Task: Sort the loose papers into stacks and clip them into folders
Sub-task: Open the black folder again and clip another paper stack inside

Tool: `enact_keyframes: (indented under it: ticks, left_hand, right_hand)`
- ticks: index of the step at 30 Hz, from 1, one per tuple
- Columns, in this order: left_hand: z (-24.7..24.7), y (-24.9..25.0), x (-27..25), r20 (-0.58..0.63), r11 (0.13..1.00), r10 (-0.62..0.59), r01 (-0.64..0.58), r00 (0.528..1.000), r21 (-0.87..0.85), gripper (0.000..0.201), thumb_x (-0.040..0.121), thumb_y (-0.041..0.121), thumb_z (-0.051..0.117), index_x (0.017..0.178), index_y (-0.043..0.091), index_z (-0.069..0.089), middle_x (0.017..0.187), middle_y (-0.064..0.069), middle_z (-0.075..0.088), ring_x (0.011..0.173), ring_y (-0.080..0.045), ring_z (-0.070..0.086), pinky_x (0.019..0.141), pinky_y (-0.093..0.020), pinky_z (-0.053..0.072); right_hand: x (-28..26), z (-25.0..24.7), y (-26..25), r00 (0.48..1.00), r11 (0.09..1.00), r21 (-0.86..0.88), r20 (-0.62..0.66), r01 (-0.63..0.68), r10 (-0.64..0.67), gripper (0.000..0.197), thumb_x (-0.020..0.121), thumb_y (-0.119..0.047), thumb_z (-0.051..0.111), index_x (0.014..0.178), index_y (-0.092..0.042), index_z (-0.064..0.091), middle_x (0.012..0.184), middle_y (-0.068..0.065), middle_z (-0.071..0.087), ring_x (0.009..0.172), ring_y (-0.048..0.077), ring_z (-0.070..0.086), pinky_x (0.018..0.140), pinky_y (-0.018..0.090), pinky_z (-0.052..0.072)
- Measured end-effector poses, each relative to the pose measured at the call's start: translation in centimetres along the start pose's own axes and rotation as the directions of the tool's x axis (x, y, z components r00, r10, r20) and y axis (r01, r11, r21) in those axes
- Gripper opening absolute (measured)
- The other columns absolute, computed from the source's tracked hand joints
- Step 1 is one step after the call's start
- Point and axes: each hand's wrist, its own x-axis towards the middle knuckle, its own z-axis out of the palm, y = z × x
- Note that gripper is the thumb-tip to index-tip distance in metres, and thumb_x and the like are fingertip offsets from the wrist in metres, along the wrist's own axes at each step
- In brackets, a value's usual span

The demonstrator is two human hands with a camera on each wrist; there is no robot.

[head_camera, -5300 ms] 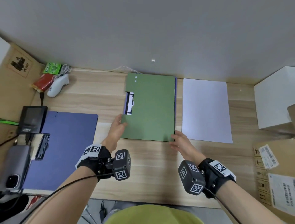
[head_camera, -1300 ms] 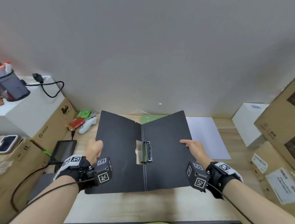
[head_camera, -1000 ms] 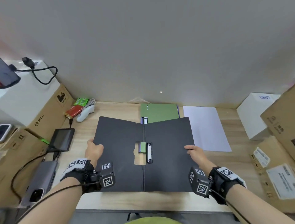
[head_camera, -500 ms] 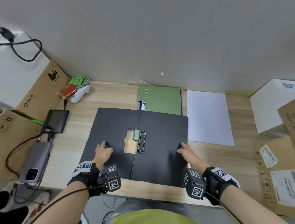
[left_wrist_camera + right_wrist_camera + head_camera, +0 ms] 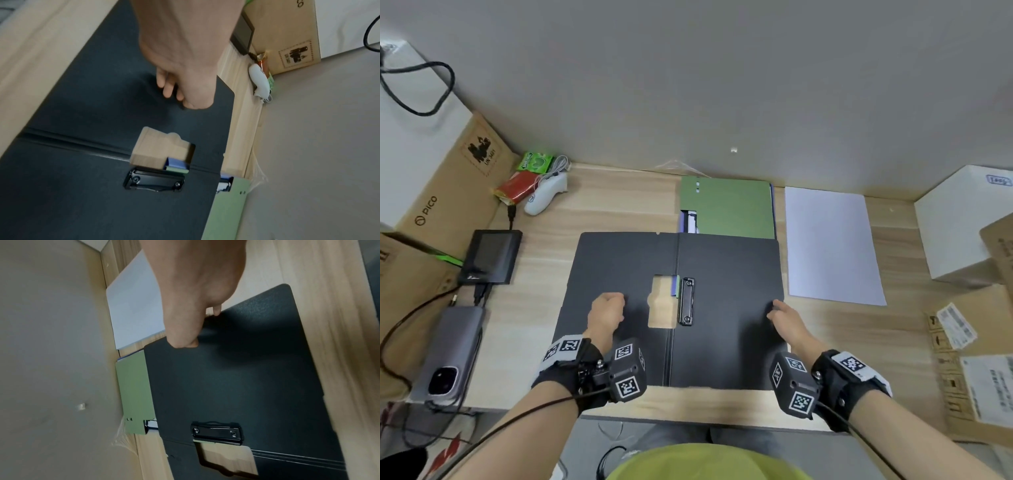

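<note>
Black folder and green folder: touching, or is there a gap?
Touching. Head view: the black folder lies open over the near edge of the green folder, and a green strip shows under it beside the clip.

Head camera looks steeply down from above on the black folder (image 5: 726, 308) spread on the desk (image 5: 619, 205); both wrist cameras sit low and close over it (each rolled sideways), facing the wall (image 5: 308, 146), sharing its metal clip (image 5: 154, 182).
</note>
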Motion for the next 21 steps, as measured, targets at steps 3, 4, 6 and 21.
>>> enact_keyframes:
  ticks: [3,4,6,21]
  left_hand:
    - [1.9,2.7,-0.5,0.182,0.994,0.083,-0.069,0.980,-0.082,0.027,0.095,0.006,0.041,0.111,0.014,0.060,0.102,-0.007,0.062,0.070,-0.018,0.056,0.062,-0.024,0.044]
    - [2.7,3.6,-1.0,0.234,0.991,0.115,-0.096,0.965,-0.094,0.026,0.095,0.005,0.041,0.111,0.014,0.059,0.104,-0.007,0.062,0.072,-0.018,0.058,0.065,-0.024,0.046]
    - [4.6,5.3,-1.9,0.333,0.987,0.153,-0.127,0.930,-0.096,0.027,0.095,0.006,0.042,0.112,0.015,0.060,0.107,-0.007,0.065,0.079,-0.021,0.064,0.075,-0.026,0.052]
    - [22.5,13.1,-8.9,0.684,0.993,0.117,-0.088,0.720,-0.077,0.036,0.101,0.014,0.039,0.136,0.014,0.046,0.129,-0.007,0.055,0.120,-0.022,0.055,0.105,-0.032,0.042]
  right_hand:
    - [-0.8,-0.7,0.1,1.000,0.996,0.090,-0.022,-0.006,0.008,0.043,0.095,0.001,0.041,0.138,-0.002,0.044,0.143,0.009,0.045,0.134,0.023,0.039,0.102,0.023,0.029]
    - [-1.0,-1.1,0.4,1.000,0.993,0.114,-0.023,-0.018,0.021,0.042,0.095,0.001,0.041,0.136,-0.004,0.047,0.142,0.009,0.046,0.131,0.021,0.041,0.099,0.022,0.029]
    - [-1.1,-2.3,1.4,0.998,0.986,0.160,-0.037,-0.041,0.047,0.039,0.094,0.000,0.040,0.130,-0.008,0.054,0.135,0.008,0.051,0.116,0.018,0.045,0.092,0.021,0.032]
    - [2.6,-17.2,4.9,0.989,0.975,0.222,-0.143,-0.016,0.049,0.042,0.097,-0.004,0.039,0.138,-0.012,0.045,0.142,0.002,0.043,0.122,0.015,0.043,0.093,0.023,0.031]
